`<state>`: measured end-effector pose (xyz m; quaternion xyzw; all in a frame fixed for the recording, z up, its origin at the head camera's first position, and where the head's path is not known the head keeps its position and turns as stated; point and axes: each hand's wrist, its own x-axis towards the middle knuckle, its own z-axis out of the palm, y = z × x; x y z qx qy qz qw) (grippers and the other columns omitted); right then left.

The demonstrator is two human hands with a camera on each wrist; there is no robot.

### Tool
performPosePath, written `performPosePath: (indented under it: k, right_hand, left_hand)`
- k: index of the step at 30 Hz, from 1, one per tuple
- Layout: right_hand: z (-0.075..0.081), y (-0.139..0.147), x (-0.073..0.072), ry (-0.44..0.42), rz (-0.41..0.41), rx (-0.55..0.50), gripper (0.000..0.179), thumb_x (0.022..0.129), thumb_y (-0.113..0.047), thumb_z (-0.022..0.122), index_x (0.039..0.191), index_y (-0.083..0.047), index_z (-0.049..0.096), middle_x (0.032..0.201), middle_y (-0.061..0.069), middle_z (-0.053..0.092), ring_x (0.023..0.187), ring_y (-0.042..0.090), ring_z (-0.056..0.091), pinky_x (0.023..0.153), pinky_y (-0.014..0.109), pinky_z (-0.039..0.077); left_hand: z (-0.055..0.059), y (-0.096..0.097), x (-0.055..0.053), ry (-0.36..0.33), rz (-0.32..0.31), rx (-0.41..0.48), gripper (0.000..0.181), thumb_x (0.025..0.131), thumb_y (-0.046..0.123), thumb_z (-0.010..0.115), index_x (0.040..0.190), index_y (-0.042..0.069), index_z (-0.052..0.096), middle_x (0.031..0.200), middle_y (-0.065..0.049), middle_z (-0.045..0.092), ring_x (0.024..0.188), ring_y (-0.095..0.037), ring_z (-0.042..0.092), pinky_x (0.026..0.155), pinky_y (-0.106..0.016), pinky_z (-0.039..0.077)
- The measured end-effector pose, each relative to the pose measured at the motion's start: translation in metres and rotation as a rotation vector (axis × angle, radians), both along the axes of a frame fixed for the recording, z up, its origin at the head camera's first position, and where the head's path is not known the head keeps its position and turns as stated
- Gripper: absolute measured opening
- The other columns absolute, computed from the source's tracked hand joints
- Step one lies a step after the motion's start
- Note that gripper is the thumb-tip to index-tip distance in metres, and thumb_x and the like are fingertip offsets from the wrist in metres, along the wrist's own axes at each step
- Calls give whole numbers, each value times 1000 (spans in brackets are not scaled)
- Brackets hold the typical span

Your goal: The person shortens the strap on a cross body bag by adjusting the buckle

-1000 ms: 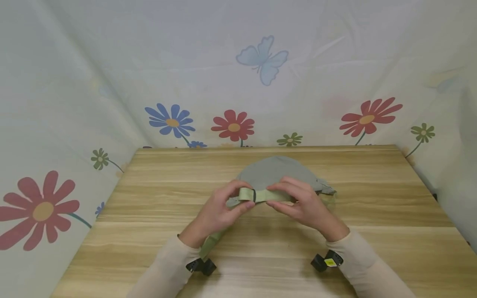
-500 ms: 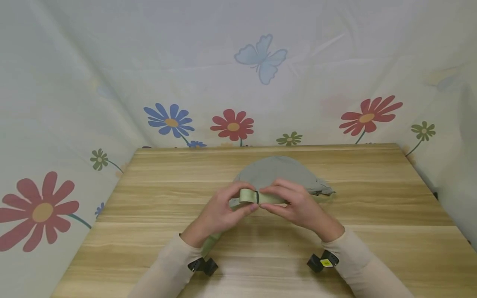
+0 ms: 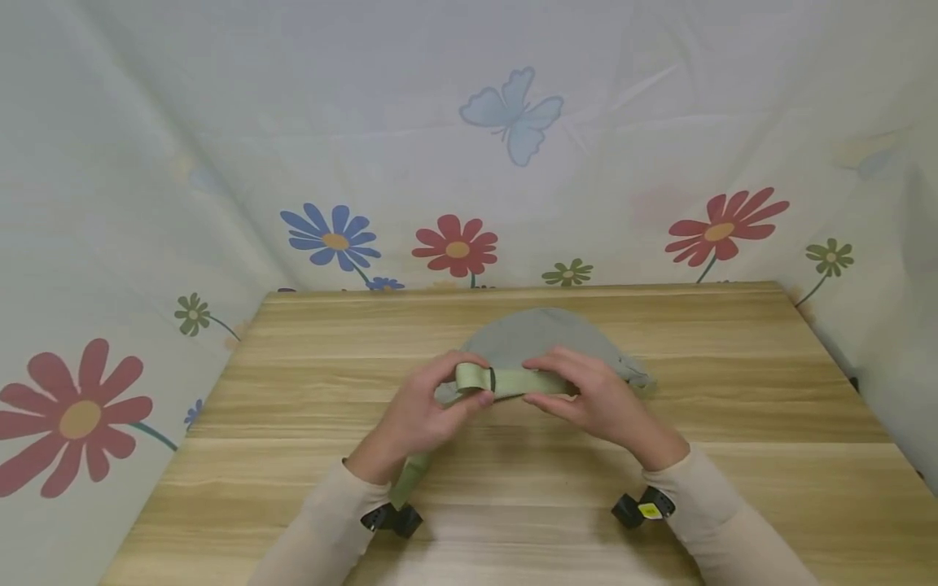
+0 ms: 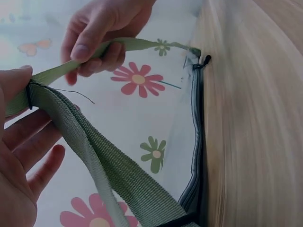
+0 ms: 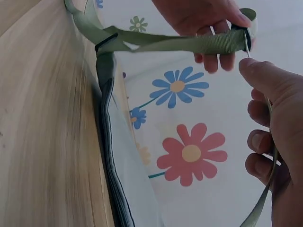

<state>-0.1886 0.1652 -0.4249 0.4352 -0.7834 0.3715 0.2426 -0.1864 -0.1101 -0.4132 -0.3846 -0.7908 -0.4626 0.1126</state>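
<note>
A grey half-moon bag lies behind both hands, its dark zip edge showing in the right wrist view. Its light green webbing strap is stretched between the hands above the wooden table. Thumb and fingers of the left hand pinch the strap at a thin black slider, where the webbing folds into a small loop. A little to the right, the right hand grips the single strap; in the left wrist view its thumb presses the webbing against curled fingers. A second black slider sits by the bag's end.
The wood-grain table runs back to a pale curtain printed with flowers and a butterfly. A strap tail hangs beside the left wrist. Black camera mounts are worn on both wrists.
The right hand first came left, close to the slider, and has since drawn back right along the strap. Meanwhile the left hand has shifted slightly left with the slider, showing more strap between the hands.
</note>
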Motion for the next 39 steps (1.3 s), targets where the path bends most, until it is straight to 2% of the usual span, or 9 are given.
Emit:
performPosePath:
  k: [2,9,14,22,25,29,33,39]
  right_hand:
    - [-1,3,-1,9,-11,-5,37,106,-41,67,119,-8,75,99,1,71,74,7,54,60,14,46]
    - [-1,2,-1,15,10,-27,34,106,-39,68,117,-8,76,100,0,71,76,6,56,61,14,49]
    - [-1,-2,-1,22,31,-30,35,106,-40,68,117,-7,76,99,0,71,77,5,56,61,12,48]
    - [2,-9,0,39,73,-15,31,103,-31,75,119,-5,76,101,0,71,78,6,59,66,12,51]
    - [3,-9,0,45,60,-4,33,104,-34,74,121,-5,75,101,1,71,78,7,59,67,14,51]
    - [2,-3,-2,78,5,-11,39,106,-40,67,119,-4,74,103,5,74,81,12,64,69,22,54]
    - [0,5,-4,85,-38,-15,41,107,-42,64,116,-4,76,104,5,75,83,13,66,71,25,55]
    - [0,8,-3,50,-40,-3,38,106,-41,68,117,-6,76,105,4,74,84,10,64,72,22,53]
  left_hand:
    - [1,-2,-1,-5,4,17,34,91,2,84,120,7,68,109,-8,76,97,-16,71,94,-43,64]
    - [-1,-2,-2,-64,-14,53,38,90,0,85,123,7,66,108,-10,76,95,-14,68,89,-35,61]
    - [-5,0,-3,-69,-37,62,37,90,0,85,121,7,67,110,-10,76,94,-15,67,86,-30,59]
    - [-7,4,-3,-67,-73,40,36,91,4,85,122,10,68,111,-6,75,102,-16,70,92,-37,62]
    - [-6,4,-3,-64,-54,37,35,91,3,85,122,9,69,111,-7,76,101,-17,71,92,-38,62]
    - [-2,0,-2,-70,10,25,33,92,5,85,121,10,69,112,-6,76,100,-16,70,93,-39,62]
    - [1,-4,-2,-70,50,18,33,92,5,84,121,9,68,111,-6,76,100,-14,71,94,-40,63]
    - [-2,-4,-5,-163,75,-11,37,94,9,84,126,5,67,112,-8,76,102,-16,69,93,-34,61]
